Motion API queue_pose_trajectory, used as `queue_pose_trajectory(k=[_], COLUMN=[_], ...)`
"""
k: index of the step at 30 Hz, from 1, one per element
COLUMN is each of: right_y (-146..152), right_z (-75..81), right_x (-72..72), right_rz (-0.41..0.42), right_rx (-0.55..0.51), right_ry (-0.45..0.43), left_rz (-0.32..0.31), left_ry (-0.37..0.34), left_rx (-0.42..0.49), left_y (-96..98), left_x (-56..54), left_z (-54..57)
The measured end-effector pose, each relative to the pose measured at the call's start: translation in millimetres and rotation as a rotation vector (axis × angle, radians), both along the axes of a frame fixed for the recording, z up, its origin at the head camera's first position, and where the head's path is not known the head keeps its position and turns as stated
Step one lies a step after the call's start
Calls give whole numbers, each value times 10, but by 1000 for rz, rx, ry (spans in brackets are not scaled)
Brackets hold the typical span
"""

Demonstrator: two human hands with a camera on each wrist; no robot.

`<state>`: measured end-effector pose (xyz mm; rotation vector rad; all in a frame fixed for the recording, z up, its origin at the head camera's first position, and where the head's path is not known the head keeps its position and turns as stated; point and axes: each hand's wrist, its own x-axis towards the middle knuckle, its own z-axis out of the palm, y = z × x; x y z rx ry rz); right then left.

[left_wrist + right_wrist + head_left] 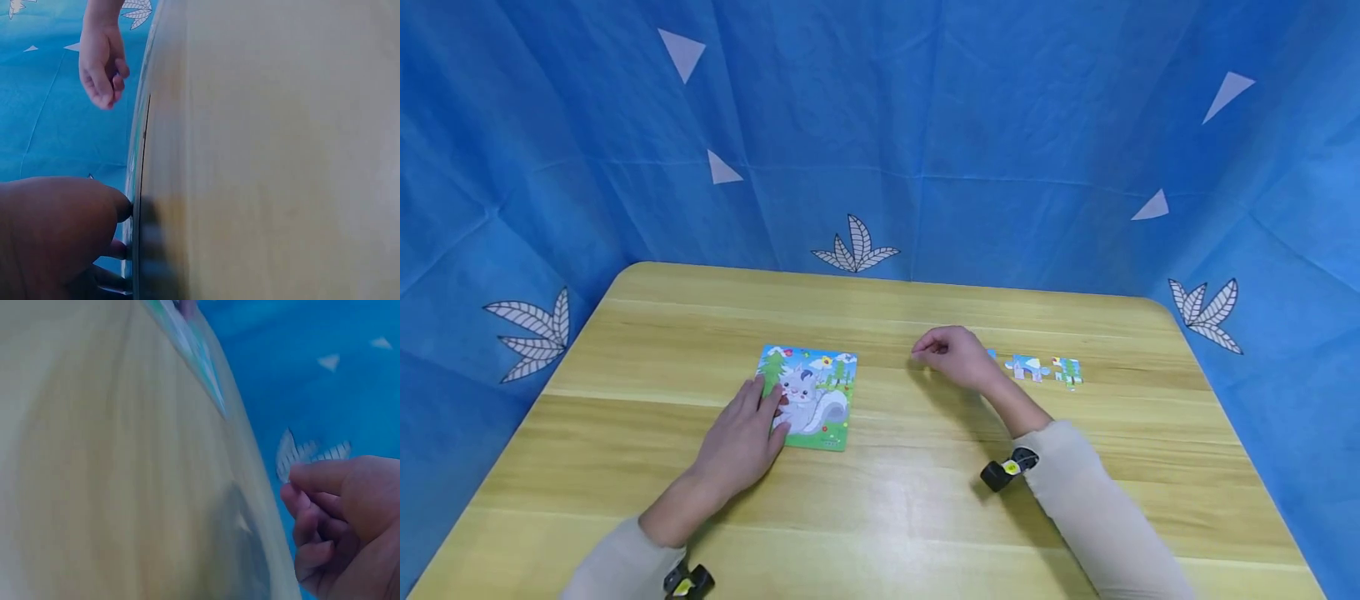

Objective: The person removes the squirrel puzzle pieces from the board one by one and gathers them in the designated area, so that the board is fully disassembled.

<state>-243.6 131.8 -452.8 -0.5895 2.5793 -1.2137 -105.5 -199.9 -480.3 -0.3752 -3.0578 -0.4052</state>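
A square picture puzzle [812,408] with a grey squirrel lies on the table left of centre. My left hand [741,433] rests on its left side with fingers spread, covering part of the picture. Over the table to the right of the puzzle hovers my right hand [955,357], its fingers loosely curled and thumb close to the index fingertip. Nothing shows between these fingers in the right wrist view, where the hand [337,525] is seen from the side. Beyond the right wrist lie loose jigsaw pieces [1028,367], one of them mostly hidden behind the hand.
The light wooden table [887,517] has rounded back corners. A blue cloth [880,108] with white triangles and leaf drawings hangs behind and beside it. Another jigsaw piece [1067,372] with trees on it lies farthest right. Small black cameras sit on both wrists.
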Motion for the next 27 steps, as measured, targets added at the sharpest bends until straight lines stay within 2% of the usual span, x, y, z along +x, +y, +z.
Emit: queue_pose_trajectory(k=[5,11,16,21,27], right_y=[-425,-764,-892,-941,-1004], right_z=[-87,-186,-224,-252,-248], right_x=[113,199,227,247,263], right_rz=[91,157,172,164,178], right_rx=[-49,-87,-68,-48,7], right_ry=[-20,23,33,31,88], left_rz=[9,16,14,-41,-58], left_ry=[-14,-10,-2,0,-31], left_rx=[1,12,40,36,9], left_y=[-2,10,29,65,91], left_x=[-20,-43,-78,-107,-131], left_z=[31,60,63,44,-10])
